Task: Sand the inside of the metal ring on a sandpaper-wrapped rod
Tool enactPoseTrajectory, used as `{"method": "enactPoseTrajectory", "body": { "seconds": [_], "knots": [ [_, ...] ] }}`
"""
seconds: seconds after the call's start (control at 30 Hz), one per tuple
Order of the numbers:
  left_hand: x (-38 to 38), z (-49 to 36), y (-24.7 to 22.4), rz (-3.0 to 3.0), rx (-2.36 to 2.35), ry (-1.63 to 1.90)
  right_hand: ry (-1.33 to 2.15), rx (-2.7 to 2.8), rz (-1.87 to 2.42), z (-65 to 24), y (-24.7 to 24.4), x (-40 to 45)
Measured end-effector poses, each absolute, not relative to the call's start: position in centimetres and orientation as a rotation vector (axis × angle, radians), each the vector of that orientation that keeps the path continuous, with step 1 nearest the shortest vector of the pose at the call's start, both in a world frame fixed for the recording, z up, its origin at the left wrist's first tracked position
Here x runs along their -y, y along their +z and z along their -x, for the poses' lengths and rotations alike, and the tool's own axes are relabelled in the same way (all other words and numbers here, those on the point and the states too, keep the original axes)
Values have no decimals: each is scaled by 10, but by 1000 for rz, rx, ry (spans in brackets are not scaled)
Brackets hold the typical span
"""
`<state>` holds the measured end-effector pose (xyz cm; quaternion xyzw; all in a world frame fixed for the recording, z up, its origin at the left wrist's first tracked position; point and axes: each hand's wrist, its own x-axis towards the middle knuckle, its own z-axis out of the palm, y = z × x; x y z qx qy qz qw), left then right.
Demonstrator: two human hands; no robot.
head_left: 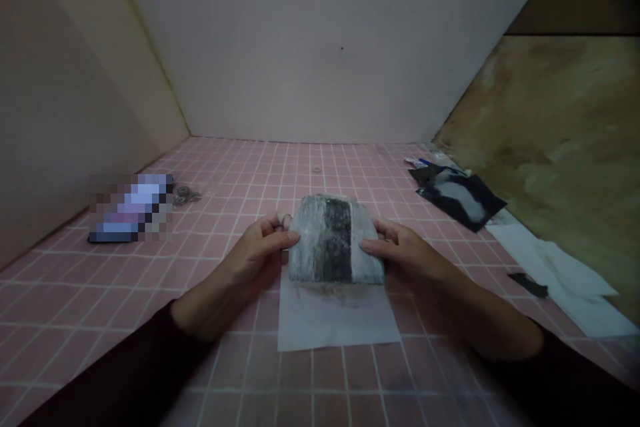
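Note:
Between both hands is a flat grey sheet-like piece (336, 240) with a dark vertical band and a rough, streaky surface; its exact kind I cannot make out. My left hand (267, 240) grips its left edge, thumb on the near face. On the right edge, my right hand (393, 241) pinches it the same way. The piece is tilted up toward me. Beneath it lies a white sheet of paper (340, 323) with dark smudges near the piece's lower edge. The fingers behind the piece are partly hidden.
A pixelated phone-like object (131, 207) lies at left, beside several small round items (185, 195). At right are a black plastic pouch (457, 197), white paper strips (560, 273) and a small dark piece (529, 284). A small ring (317, 170) lies farther back on the pink checked surface (240, 373).

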<state>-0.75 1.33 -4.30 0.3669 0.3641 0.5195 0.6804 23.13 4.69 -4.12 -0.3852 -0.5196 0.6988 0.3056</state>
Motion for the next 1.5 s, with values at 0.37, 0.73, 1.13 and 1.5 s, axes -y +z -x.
{"method": "enactPoseTrajectory", "body": {
  "seconds": [0.37,0.73,1.13,1.5],
  "knots": [
    [0,3,-52,-1095,-1231,1138,1646,1562,1144,-234,-40,-45],
    [9,2,-57,-891,-1052,1048,1701,1456,1157,-242,-38,-25],
    [16,3,-65,-1293,-1348,933,1385,1751,1294,-240,-54,-27],
    [21,9,-70,-1803,-1482,722,874,2329,1346,-240,-54,-23]
  ]
}}
